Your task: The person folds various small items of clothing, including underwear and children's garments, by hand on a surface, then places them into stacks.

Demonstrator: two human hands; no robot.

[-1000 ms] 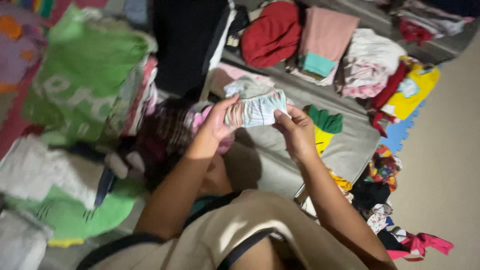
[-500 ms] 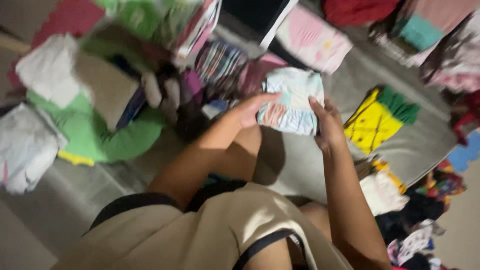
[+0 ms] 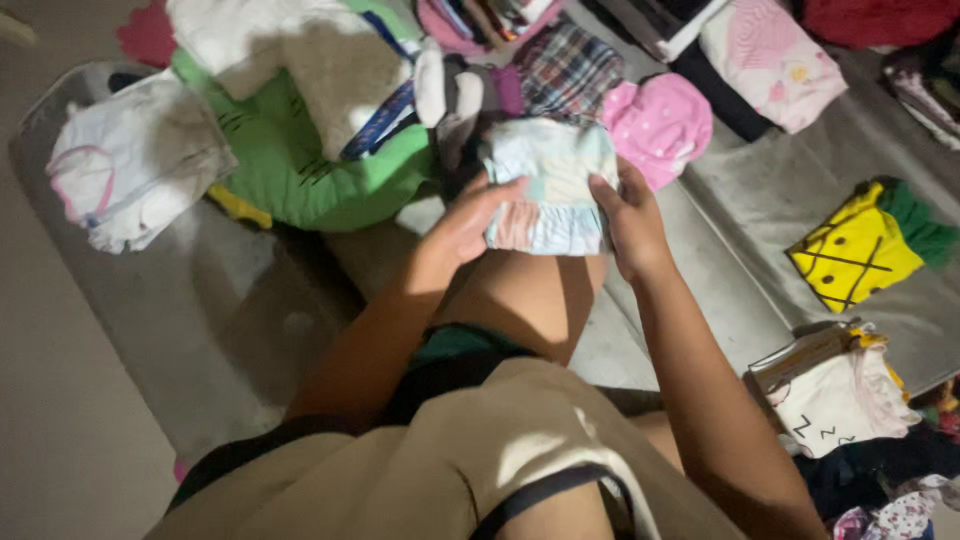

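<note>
My left hand (image 3: 468, 218) and my right hand (image 3: 628, 218) hold a small folded garment (image 3: 548, 180) between them, pale blue with pink and striped patches. Each hand grips one side of it, above my bent knee (image 3: 530, 300). Just beyond the garment lie a pink dotted piece (image 3: 660, 125) and a plaid folded cloth (image 3: 565, 70).
A green cushion-like toy (image 3: 300, 175) with white plush on top lies at left, beside a white garment (image 3: 130, 160). A yellow and green pineapple-patterned piece (image 3: 865, 250) rests on the grey mat (image 3: 760, 210). A white printed shirt (image 3: 840, 395) and dark clothes are at right.
The view has swung left and down; the clothes piles slid right and up in frame. My hands have kept hold of the folded garment and brought it lower, over my knee.
</note>
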